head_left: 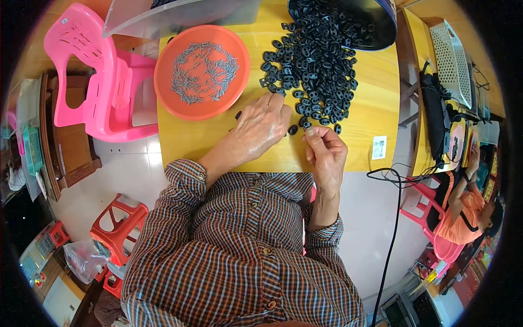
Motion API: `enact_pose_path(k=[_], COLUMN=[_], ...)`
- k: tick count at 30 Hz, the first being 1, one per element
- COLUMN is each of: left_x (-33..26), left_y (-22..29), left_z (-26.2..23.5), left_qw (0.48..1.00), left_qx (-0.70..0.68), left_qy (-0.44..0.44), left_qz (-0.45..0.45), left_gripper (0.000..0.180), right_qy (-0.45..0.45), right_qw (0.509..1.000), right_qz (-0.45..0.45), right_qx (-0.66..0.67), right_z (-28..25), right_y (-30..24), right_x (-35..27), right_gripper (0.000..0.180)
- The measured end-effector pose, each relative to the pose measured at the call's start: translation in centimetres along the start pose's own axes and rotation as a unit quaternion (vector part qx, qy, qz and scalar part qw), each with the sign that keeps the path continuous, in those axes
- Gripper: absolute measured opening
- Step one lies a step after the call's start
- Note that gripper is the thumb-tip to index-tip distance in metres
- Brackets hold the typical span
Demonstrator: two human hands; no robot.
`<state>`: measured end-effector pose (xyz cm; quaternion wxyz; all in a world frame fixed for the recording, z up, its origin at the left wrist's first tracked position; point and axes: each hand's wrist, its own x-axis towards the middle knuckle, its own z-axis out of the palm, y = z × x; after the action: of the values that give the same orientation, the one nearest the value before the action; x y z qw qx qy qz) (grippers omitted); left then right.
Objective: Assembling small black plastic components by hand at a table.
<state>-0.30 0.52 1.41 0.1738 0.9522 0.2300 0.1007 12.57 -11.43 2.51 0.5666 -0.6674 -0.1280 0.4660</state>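
Observation:
A heap of small black oval plastic pieces with two holes (321, 73) spreads over the yellow table (365, 103), spilling from a dark round container (385, 22) lying at the back. My left hand (261, 122) is curled at the near left edge of the heap, knuckles up; its fingertips and anything in them are hidden. To its right, my right hand (327, 150) has thumb and forefinger pinched together, with a black piece touching their tips; whether they grip it is unclear. Left of the heap, an orange round dish (239, 82) holds many small thin grey metal parts, perhaps springs.
A translucent plastic bin (180, 19) stands at the back left. Beside the table are a pink chair (103, 117) and a red stool (117, 226). A black cable (393, 234) hangs at the right. Farther right, another person (463, 215) sits at a second table.

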Motion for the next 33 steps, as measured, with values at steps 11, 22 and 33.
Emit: enact_pose_path(k=[11, 22, 33], left_x=[-0.3, 0.0, 0.2], left_y=[0.0, -0.9, 2.3], left_z=[-0.4, 1.1, 0.2], left_qw=[0.998, 0.998, 0.818], left_qx=[0.017, -0.012, -0.561], left_qy=[-0.034, 0.040, 0.021], left_qz=[0.047, 0.049, -0.125], left_gripper=[0.013, 0.010, 0.006], right_qy=[0.005, 0.011, -0.009], right_qw=[1.000, 1.000, 0.977], right_qz=[-0.008, -0.025, -0.102], right_qx=[-0.006, 0.005, 0.189], right_z=[0.1, 0.5, 1.1], right_y=[0.1, 0.4, 1.7], right_x=[-0.1, 0.1, 0.1], right_gripper=[0.014, 0.012, 0.007])
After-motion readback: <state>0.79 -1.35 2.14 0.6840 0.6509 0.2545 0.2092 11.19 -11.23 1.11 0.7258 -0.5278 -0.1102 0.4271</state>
